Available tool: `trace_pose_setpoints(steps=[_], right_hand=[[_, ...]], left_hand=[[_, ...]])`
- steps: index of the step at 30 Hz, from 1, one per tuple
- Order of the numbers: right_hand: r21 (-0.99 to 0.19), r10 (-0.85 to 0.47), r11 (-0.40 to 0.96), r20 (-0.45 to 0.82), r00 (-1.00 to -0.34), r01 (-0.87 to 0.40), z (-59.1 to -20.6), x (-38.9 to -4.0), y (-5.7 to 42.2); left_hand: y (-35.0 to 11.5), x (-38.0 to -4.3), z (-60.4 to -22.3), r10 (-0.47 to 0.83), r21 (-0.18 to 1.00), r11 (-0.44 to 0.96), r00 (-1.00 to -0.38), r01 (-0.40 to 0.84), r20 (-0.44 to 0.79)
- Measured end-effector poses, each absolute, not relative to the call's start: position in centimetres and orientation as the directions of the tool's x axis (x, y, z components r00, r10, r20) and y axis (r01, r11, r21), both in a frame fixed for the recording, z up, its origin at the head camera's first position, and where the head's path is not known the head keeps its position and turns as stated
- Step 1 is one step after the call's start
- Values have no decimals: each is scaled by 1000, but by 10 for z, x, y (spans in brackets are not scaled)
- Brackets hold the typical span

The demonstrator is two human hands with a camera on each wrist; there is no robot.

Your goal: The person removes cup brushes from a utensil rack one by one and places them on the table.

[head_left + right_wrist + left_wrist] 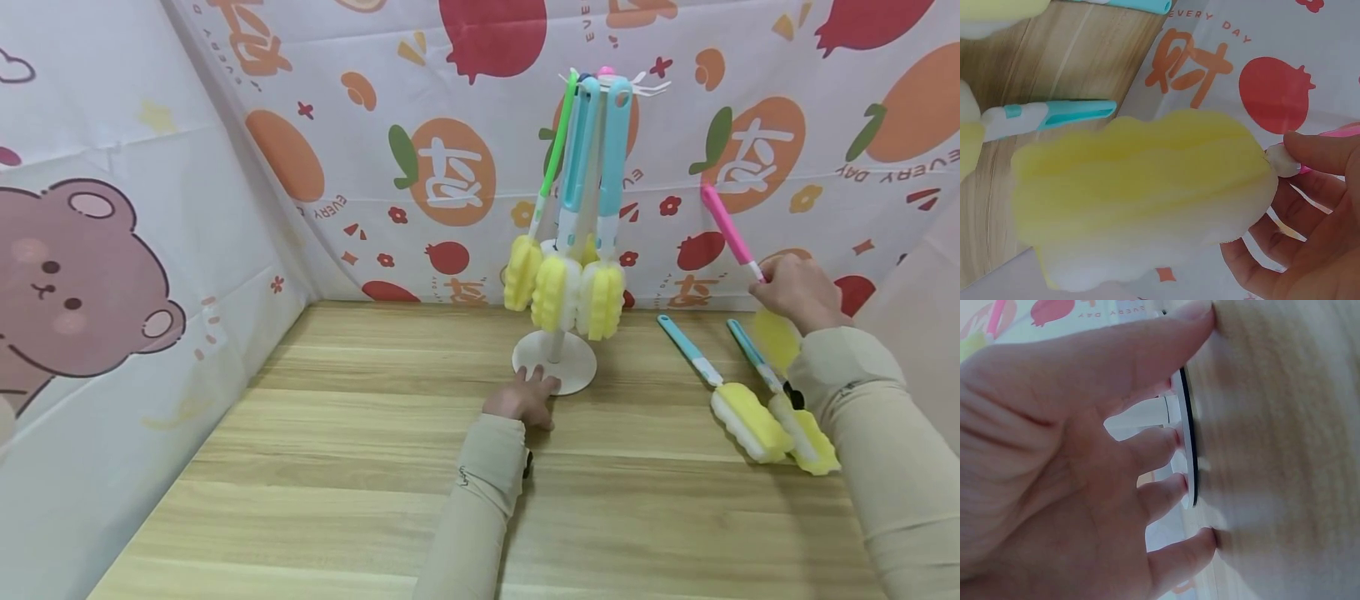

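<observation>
The cloth reads "EVERY DAY". Two blue brushes lie on the tabletop; at least three others hang from the stand. The right grip pinches the pink brush above the tabletop, yellow-and-white sponge down; the left grip, fingers spread, touches the stand's base.

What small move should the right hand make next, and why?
Perhaps carry the pink-handled brush toward the white stand: the right hand pinches it, other brushes hang there beside bare-looking hooks, and the left hand touches the stand's base.
</observation>
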State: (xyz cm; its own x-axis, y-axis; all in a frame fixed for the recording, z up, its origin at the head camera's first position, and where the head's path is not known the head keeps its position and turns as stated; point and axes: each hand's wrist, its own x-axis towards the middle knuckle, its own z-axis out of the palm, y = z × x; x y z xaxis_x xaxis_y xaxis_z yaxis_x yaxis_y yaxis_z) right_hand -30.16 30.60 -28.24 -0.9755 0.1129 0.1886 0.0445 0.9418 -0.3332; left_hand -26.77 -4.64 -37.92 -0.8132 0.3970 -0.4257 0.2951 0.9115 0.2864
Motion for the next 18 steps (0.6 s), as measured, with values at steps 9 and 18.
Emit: trace_pose_setpoints(steps=[9,18], right_hand=[[-310,112,950,193,-975,48,-288,-298,315],[-265,107,962,154,-982,64,-291,-296,322]], left_hand=[[-47,-266,-379,386,305,913,-814,270,-434],[-47,-267,-379,394,304,910,-810,280,-434]])
